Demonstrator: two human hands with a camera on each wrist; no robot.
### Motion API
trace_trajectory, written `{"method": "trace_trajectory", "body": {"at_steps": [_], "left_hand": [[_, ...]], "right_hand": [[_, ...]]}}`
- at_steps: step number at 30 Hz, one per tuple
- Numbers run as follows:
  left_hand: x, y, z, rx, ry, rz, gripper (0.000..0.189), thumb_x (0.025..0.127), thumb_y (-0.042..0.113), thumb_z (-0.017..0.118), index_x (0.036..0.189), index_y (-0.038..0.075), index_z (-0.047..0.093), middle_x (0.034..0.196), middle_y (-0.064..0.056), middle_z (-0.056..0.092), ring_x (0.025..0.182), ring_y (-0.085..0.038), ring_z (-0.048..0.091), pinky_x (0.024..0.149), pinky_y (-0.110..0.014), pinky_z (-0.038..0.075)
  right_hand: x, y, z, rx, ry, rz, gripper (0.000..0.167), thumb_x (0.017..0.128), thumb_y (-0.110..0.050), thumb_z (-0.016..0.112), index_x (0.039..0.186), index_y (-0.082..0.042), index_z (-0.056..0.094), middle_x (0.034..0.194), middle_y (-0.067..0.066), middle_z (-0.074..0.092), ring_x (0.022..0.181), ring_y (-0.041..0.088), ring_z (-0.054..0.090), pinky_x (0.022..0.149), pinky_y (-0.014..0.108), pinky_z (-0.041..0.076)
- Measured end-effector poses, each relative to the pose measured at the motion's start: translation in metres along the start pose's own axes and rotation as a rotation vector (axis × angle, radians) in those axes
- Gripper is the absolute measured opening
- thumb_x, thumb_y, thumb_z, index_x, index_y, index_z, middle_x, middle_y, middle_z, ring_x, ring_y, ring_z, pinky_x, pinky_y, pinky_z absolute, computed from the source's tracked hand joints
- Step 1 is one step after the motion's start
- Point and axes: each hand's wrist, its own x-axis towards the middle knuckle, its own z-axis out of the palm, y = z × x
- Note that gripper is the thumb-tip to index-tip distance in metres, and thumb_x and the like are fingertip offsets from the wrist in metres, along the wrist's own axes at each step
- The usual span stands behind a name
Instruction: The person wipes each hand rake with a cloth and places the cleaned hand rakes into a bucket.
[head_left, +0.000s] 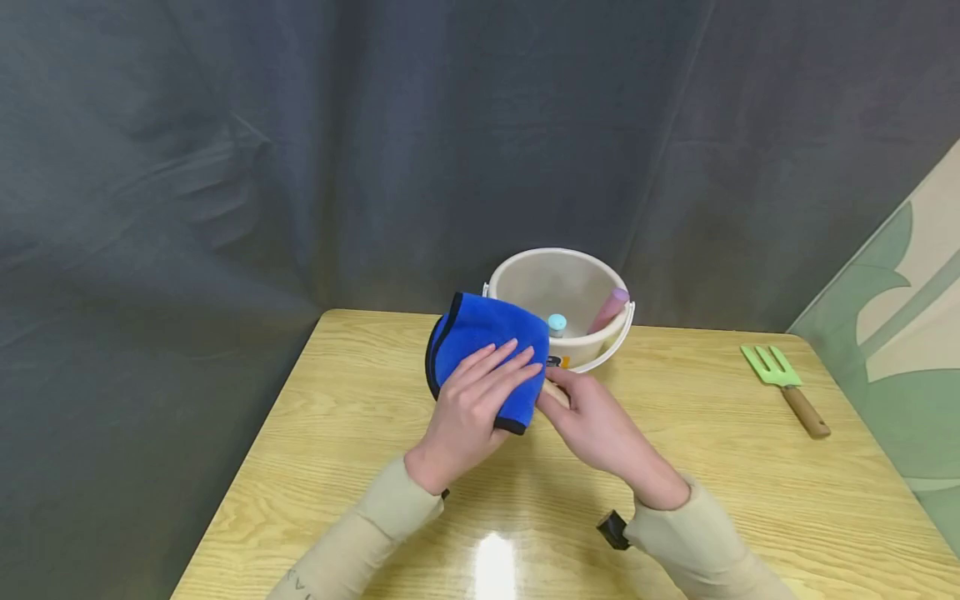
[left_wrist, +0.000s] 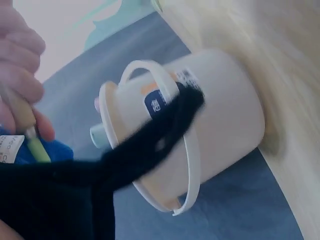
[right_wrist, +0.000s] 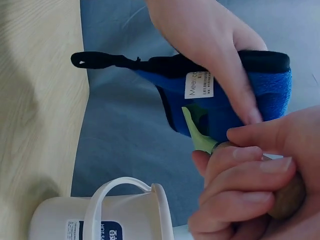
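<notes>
My left hand (head_left: 472, 408) holds a blue cloth (head_left: 491, 321) with black edging, its fingers spread over the outer face. In the right wrist view its thumb presses the inner face, near a white label (right_wrist: 199, 85), and a black loop (right_wrist: 95, 60) hangs off one edge. My right hand (head_left: 600, 421) grips the wooden handle (right_wrist: 290, 196) of a small garden tool, whose light-green head (right_wrist: 200, 140) lies against the cloth's inner side. The head's full shape is hidden by the cloth and fingers. Both hands are raised in front of a white bucket (head_left: 551, 252).
Inside the bucket stand a pink, purple-ended item (head_left: 609, 310) and one with a light-blue top (head_left: 557, 322). A green garden fork (head_left: 780, 379) with a wooden handle lies on the wooden table (head_left: 315, 450) at the right. A dark curtain (head_left: 480, 142) hangs behind.
</notes>
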Motion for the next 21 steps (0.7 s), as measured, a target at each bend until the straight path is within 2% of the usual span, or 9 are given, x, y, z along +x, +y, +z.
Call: {"method": "trace_trajectory", "body": {"at_steps": [2, 3, 5, 8, 9, 12, 15, 18, 21], "left_hand": [[0.001, -0.001, 0.000, 0.000, -0.010, 0.012, 0.054, 0.083, 0.016, 0.085, 0.133, 0.002, 0.065, 0.140, -0.012, 0.060, 0.138, -0.028, 0.048, 0.116, -0.043, 0.034], [0.001, -0.002, 0.000, 0.006, -0.022, 0.013, 0.056, 0.083, 0.017, 0.086, 0.133, 0.003, 0.065, 0.141, -0.012, 0.060, 0.138, -0.027, 0.047, 0.116, -0.043, 0.033], [0.000, -0.008, -0.001, 0.033, -0.043, 0.018, 0.061, 0.080, 0.019, 0.088, 0.134, 0.004, 0.065, 0.141, -0.011, 0.060, 0.139, -0.026, 0.046, 0.116, -0.043, 0.032], [-0.002, -0.020, -0.005, 0.093, -0.080, 0.024, 0.069, 0.074, 0.018, 0.093, 0.135, 0.005, 0.064, 0.142, -0.009, 0.059, 0.140, -0.024, 0.044, 0.117, -0.041, 0.030], [-0.003, -0.024, -0.006, 0.109, -0.090, 0.023, 0.070, 0.073, 0.017, 0.094, 0.135, 0.006, 0.064, 0.143, -0.008, 0.059, 0.141, -0.023, 0.043, 0.118, -0.041, 0.030], [-0.007, -0.035, -0.010, 0.150, -0.107, 0.026, 0.072, 0.070, 0.007, 0.094, 0.135, 0.006, 0.064, 0.144, -0.007, 0.058, 0.144, -0.022, 0.039, 0.118, -0.040, 0.029], [-0.010, -0.042, -0.013, 0.158, -0.109, 0.030, 0.072, 0.068, -0.001, 0.092, 0.134, 0.005, 0.065, 0.146, -0.007, 0.056, 0.146, -0.024, 0.035, 0.118, -0.041, 0.029], [-0.012, -0.047, -0.015, 0.142, -0.093, 0.026, 0.069, 0.068, -0.003, 0.092, 0.132, 0.004, 0.066, 0.147, -0.008, 0.055, 0.146, -0.026, 0.035, 0.117, -0.041, 0.030], [-0.013, -0.048, -0.015, 0.115, -0.052, -0.006, 0.062, 0.070, -0.002, 0.091, 0.127, 0.003, 0.067, 0.145, -0.009, 0.056, 0.144, -0.027, 0.038, 0.116, -0.041, 0.033]], "right_hand": [[0.001, 0.000, 0.000, 0.005, -0.004, 0.018, 0.022, 0.105, -0.021, 0.056, 0.118, -0.010, 0.071, 0.060, -0.006, 0.043, 0.047, 0.010, 0.037, 0.052, 0.031, 0.039], [0.001, 0.001, 0.000, 0.008, 0.000, 0.012, 0.023, 0.105, -0.021, 0.056, 0.119, -0.009, 0.071, 0.062, -0.006, 0.049, 0.050, 0.009, 0.042, 0.054, 0.032, 0.041], [0.000, 0.001, -0.001, 0.017, 0.004, 0.002, 0.028, 0.105, -0.024, 0.057, 0.125, -0.008, 0.070, 0.078, -0.002, 0.065, 0.064, 0.010, 0.057, 0.066, 0.034, 0.051], [-0.001, 0.003, -0.001, 0.023, 0.006, -0.012, 0.031, 0.105, -0.024, 0.058, 0.127, -0.005, 0.069, 0.101, 0.002, 0.071, 0.085, 0.016, 0.063, 0.079, 0.040, 0.052], [-0.001, 0.003, -0.002, 0.025, 0.007, -0.013, 0.031, 0.105, -0.024, 0.058, 0.125, -0.005, 0.070, 0.104, 0.002, 0.071, 0.088, 0.017, 0.062, 0.080, 0.040, 0.052], [-0.001, 0.004, -0.003, 0.033, -0.002, 0.008, 0.025, 0.105, -0.024, 0.058, 0.117, -0.006, 0.070, 0.082, -0.002, 0.062, 0.068, 0.014, 0.052, 0.064, 0.032, 0.046], [-0.001, 0.004, -0.003, 0.035, -0.009, 0.027, 0.022, 0.105, -0.024, 0.058, 0.113, -0.008, 0.070, 0.069, -0.005, 0.049, 0.056, 0.011, 0.040, 0.053, 0.029, 0.038], [-0.001, 0.005, -0.003, 0.034, -0.016, 0.028, 0.022, 0.105, -0.025, 0.058, 0.113, -0.009, 0.070, 0.065, -0.006, 0.042, 0.053, 0.009, 0.036, 0.050, 0.028, 0.035], [-0.001, 0.006, -0.002, 0.032, -0.023, 0.017, 0.021, 0.105, -0.026, 0.058, 0.112, -0.010, 0.070, 0.066, -0.006, 0.041, 0.055, 0.009, 0.036, 0.052, 0.029, 0.035]]}}
